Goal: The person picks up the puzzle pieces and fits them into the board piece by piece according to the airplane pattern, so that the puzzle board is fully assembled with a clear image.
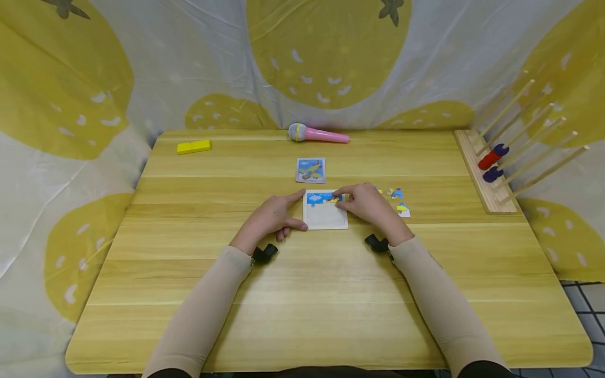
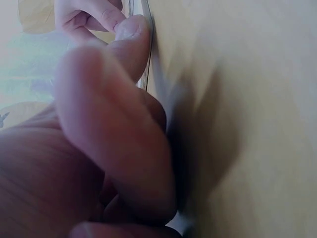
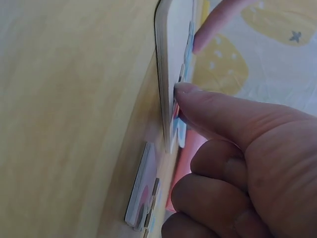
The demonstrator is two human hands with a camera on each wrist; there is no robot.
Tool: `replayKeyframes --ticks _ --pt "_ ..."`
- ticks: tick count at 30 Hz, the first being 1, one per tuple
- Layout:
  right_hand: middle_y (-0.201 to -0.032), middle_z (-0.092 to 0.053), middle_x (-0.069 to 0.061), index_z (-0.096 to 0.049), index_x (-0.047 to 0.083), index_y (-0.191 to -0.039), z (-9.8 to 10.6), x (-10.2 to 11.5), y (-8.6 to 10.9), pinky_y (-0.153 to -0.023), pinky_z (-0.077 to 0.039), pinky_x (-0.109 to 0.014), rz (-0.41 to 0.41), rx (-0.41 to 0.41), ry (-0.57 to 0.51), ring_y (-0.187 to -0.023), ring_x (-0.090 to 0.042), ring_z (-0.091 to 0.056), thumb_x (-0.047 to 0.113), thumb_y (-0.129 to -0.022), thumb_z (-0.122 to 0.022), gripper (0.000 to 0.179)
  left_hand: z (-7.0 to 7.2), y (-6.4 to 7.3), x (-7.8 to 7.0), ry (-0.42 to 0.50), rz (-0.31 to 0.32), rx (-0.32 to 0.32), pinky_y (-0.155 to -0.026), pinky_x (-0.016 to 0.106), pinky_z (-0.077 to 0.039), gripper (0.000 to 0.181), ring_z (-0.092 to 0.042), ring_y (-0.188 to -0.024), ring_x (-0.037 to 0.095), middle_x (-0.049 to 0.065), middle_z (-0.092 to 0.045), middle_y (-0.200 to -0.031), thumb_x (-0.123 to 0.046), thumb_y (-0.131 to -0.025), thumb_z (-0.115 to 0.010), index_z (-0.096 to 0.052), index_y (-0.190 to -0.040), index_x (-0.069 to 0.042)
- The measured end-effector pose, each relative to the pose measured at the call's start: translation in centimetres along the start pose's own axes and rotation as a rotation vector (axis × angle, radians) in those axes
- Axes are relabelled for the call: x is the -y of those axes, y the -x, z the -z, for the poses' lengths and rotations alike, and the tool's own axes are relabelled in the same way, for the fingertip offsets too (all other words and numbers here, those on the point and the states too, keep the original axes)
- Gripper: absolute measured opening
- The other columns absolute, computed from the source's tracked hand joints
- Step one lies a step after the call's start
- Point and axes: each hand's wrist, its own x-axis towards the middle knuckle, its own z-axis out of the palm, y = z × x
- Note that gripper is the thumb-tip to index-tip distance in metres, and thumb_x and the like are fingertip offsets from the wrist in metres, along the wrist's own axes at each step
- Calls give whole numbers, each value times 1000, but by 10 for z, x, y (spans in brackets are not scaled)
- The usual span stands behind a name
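Note:
A white puzzle board (image 1: 327,219) lies on the table in the head view, with a row of blue sky pieces (image 1: 315,198) along its top edge. My left hand (image 1: 273,215) rests at its left side, index finger and thumb spread fairly straight against the two left corners. Over the board's upper right, my right hand (image 1: 367,203) pinches a small puzzle piece (image 1: 334,200) with red and yellow on it; thumb and index fingertip hide part of it. In the right wrist view the thumb presses close against the board (image 3: 165,64), the other fingers folded.
Several loose puzzle pieces (image 1: 403,210) lie right of my right hand. Behind the board is a picture card (image 1: 310,170) of an airplane. A pink microphone (image 1: 326,135) and a yellow block (image 1: 194,146) sit farther back. At right stands a wooden peg rack (image 1: 487,178) with red and dark beads.

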Motion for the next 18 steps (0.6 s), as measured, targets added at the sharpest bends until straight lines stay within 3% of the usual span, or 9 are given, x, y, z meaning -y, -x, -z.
replayKeyframes --ticks 11,18 --pt "-57 -43 5 -79 21 -125 -1 8 1 -52 -31 -27 18 -17 -53 -53 -12 -39 29 -101 -75 26 0 -1 -1 -11 -6 1 -54 33 -59 105 -62 -46 19 5 -63 -55 -41 -85 -90 -28 -169 -39" --pt "-59 -48 3 -83 23 -115 -9 11 -3 -54 -32 -27 5 -71 4 -56 -14 -42 32 -101 -75 19 0 -1 1 -23 -20 -8 -56 34 -59 105 -63 -46 19 5 -64 -55 -43 -84 -90 -28 -169 -39"
